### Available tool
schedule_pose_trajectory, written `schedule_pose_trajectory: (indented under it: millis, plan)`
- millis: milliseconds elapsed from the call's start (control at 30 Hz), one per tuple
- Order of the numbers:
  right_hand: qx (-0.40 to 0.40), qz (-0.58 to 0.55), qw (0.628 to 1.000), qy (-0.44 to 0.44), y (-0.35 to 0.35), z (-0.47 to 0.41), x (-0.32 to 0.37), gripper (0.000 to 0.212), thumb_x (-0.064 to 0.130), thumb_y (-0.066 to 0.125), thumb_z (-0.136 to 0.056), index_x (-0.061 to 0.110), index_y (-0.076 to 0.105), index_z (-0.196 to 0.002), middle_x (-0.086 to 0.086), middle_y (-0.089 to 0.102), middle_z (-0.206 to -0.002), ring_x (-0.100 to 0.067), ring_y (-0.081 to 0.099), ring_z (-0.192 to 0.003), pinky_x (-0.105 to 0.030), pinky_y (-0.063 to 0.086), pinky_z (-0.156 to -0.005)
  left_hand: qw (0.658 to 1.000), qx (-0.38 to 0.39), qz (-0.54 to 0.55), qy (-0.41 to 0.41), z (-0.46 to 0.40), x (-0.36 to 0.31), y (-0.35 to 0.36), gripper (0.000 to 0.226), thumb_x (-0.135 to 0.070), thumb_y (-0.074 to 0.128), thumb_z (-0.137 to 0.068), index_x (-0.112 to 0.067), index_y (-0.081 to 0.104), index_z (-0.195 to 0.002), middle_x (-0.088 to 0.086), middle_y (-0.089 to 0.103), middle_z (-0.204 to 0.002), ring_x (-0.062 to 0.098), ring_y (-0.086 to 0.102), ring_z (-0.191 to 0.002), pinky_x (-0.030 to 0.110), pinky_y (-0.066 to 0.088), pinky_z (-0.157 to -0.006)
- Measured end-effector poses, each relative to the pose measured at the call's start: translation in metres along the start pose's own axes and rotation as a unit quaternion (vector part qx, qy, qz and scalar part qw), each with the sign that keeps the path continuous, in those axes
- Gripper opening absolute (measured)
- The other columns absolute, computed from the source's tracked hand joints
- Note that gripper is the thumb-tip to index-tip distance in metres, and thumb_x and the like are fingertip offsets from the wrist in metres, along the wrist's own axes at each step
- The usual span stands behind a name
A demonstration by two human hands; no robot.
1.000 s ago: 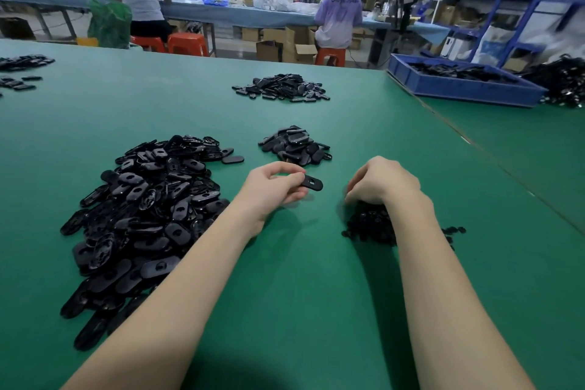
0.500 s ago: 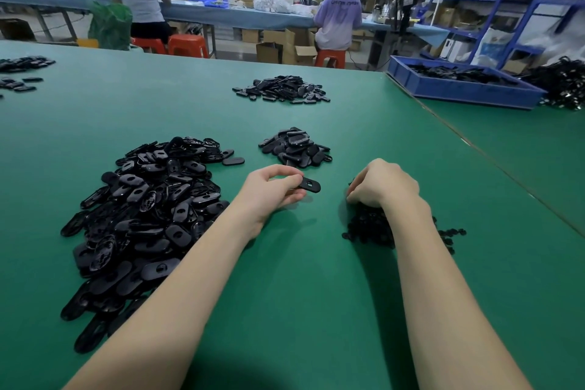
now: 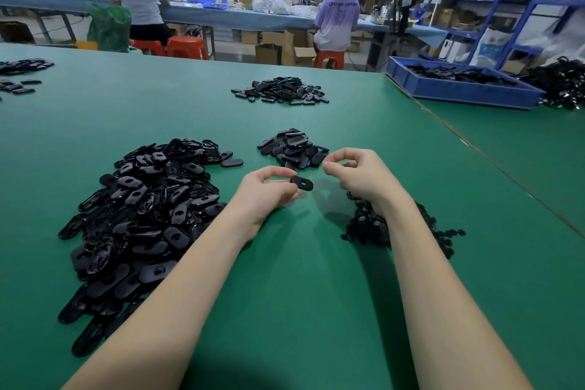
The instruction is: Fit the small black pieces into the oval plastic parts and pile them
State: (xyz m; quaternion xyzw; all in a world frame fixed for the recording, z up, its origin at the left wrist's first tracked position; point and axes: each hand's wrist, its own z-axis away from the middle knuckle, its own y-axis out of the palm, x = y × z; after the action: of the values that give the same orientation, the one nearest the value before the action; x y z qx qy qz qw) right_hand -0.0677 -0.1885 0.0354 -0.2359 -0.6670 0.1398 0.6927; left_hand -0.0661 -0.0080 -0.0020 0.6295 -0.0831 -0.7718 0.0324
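My left hand (image 3: 266, 191) pinches one black oval plastic part (image 3: 302, 184) just above the green table (image 3: 316, 294). My right hand (image 3: 364, 177) hovers close to the right of it, thumb and forefinger pinched together as on a small black piece that the fingertips hide. A heap of small black pieces (image 3: 368, 228) lies under my right wrist. The big heap of loose oval parts (image 3: 148, 215) spreads at the left. A smaller pile of oval parts (image 3: 294, 149) sits just beyond both hands.
Another pile of oval parts (image 3: 281, 90) lies farther back on the table. A blue tray (image 3: 459, 93) with black parts stands at the back right. More parts (image 3: 19, 76) lie at the far left edge. People sit at a bench behind.
My right hand has lifted off the heap of small pieces and moved up and left toward the oval part. The left hand has stayed nearly still with its oval part.
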Motion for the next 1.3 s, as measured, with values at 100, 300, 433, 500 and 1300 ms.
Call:
schedule_pose_trajectory:
  millis: [100, 300, 433, 500, 1300]
  plan:
    - [0.007, -0.026, 0.999, -0.019, 0.008, 0.002, -0.001, 0.011, 0.03, 0.068, -0.096, 0.029, 0.07, -0.086, 0.009, 0.075, -0.079, -0.007, 0.043, -0.049, -0.016, 0.038, -0.048, 1.0, -0.005, 0.008, 0.002, -0.002, 0.0, -0.003, 0.023, 0.011, 0.064, -0.085, -0.008, 0.069, -0.097, 0.011, 0.073, -0.087, 0.023, 0.069, -0.078, 0.024, 0.06, -0.079]
    - [0.037, -0.049, 0.996, -0.06, 0.019, 0.003, -0.001, 0.007, 0.022, 0.077, -0.09, 0.026, 0.078, -0.084, 0.012, 0.068, -0.067, 0.0, 0.045, -0.044, -0.018, 0.04, -0.055, 1.0, -0.016, 0.023, 0.003, -0.006, -0.001, -0.008, 0.025, 0.013, 0.064, -0.082, -0.01, 0.068, -0.092, 0.016, 0.07, -0.097, 0.023, 0.071, -0.077, 0.03, 0.058, -0.085]
    - [0.038, -0.057, 0.996, -0.06, 0.02, 0.003, -0.001, 0.01, 0.018, 0.074, -0.091, 0.024, 0.082, -0.089, 0.007, 0.071, -0.072, -0.008, 0.045, -0.046, -0.016, 0.041, -0.05, 1.0, -0.016, 0.02, 0.004, -0.006, -0.001, -0.009, 0.025, 0.012, 0.065, -0.081, -0.01, 0.068, -0.092, 0.017, 0.07, -0.099, 0.026, 0.07, -0.08, 0.035, 0.058, -0.09]
    - [0.042, -0.066, 0.995, -0.055, 0.021, 0.004, -0.001, 0.011, 0.014, 0.073, -0.091, 0.021, 0.081, -0.093, 0.002, 0.07, -0.072, -0.009, 0.045, -0.044, -0.014, 0.04, -0.048, 1.0, -0.014, 0.018, 0.005, -0.005, -0.001, -0.009, 0.026, 0.013, 0.065, -0.081, -0.011, 0.068, -0.092, 0.017, 0.071, -0.097, 0.026, 0.069, -0.082, 0.033, 0.058, -0.088]
    - [0.028, -0.123, 0.991, 0.044, 0.029, 0.005, 0.001, 0.009, 0.02, 0.084, -0.08, 0.027, 0.079, -0.077, 0.014, 0.059, -0.055, -0.004, 0.039, -0.044, -0.014, 0.027, -0.038, 0.999, 0.008, 0.003, 0.036, -0.001, -0.003, -0.009, 0.026, 0.013, 0.071, -0.08, -0.008, 0.067, -0.096, 0.017, 0.076, -0.097, 0.023, 0.071, -0.08, 0.034, 0.057, -0.089]
